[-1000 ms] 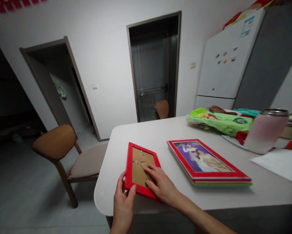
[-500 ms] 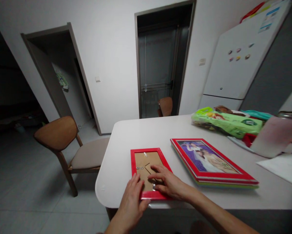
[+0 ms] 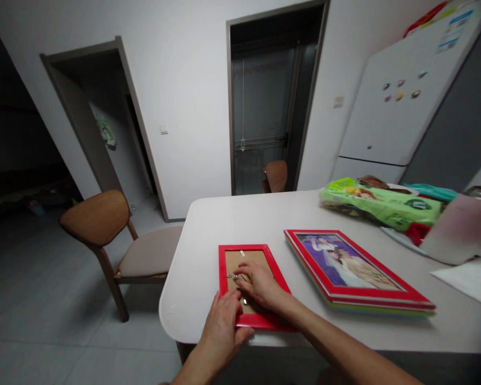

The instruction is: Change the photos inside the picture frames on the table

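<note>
A red picture frame [image 3: 279, 283] lies face down near the table's front edge, its brown backing board [image 3: 256, 256] showing. Small metal clips sit along the backing, among them one at the top [image 3: 242, 254] and one on the left side [image 3: 229, 276]. My left hand [image 3: 224, 321] grips the frame's lower left corner, fingers over the top and thumb along the front edge. Bent over the backing, my right hand [image 3: 260, 283] has its fingertips at the left clip; the fingers partly hide it. To the right, a second red frame [image 3: 344, 292] with a photo faces up on a stack.
On the white table [image 3: 224, 216] are a green package [image 3: 384, 206], a pinkish jar [image 3: 459, 227] and white paper [image 3: 471, 278] at the right. A wooden chair [image 3: 98, 216] stands left of the table. The fridge [image 3: 392, 117] is at the back right.
My right hand has moved up and left across the backing, from the lower clip to the left clip. My left hand stays on the frame's corner. The view has shifted slightly.
</note>
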Motion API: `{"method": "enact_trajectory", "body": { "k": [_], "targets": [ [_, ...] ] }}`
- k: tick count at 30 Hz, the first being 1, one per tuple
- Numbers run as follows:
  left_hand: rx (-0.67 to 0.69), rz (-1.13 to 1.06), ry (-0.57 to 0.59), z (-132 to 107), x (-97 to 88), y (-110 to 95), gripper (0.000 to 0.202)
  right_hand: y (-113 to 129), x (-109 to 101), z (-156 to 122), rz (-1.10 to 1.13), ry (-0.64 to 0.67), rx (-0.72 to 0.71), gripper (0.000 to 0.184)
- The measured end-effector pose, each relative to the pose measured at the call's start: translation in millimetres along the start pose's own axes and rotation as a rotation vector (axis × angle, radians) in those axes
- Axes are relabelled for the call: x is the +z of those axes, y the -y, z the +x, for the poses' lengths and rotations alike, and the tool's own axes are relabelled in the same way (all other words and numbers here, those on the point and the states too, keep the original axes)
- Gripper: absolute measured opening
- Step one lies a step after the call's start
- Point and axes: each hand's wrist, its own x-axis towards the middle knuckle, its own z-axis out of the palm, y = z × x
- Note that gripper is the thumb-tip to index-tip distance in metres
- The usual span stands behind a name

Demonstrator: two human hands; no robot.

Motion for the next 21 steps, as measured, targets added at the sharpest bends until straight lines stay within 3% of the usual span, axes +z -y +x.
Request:
{"method": "enact_trajectory", "body": {
  "k": [7, 16, 21],
  "targets": [
    [-0.032, 0.007, -0.017, 2, -1.2, -3, 0.049, 6, 24, 28, -0.196, -0.044, 0.074, 0.022],
    [-0.046, 0.003, 0.007, 0, -0.3, 1, 0.057, -31, 11, 43, -0.296, -0.117, 0.271, 0.032],
    [-0.049, -0.023, 0.003, 3, -1.2, 2, 0.055, -34, 15, 48, -0.269, -0.104, 0.305, 0.031]
  ]
}}
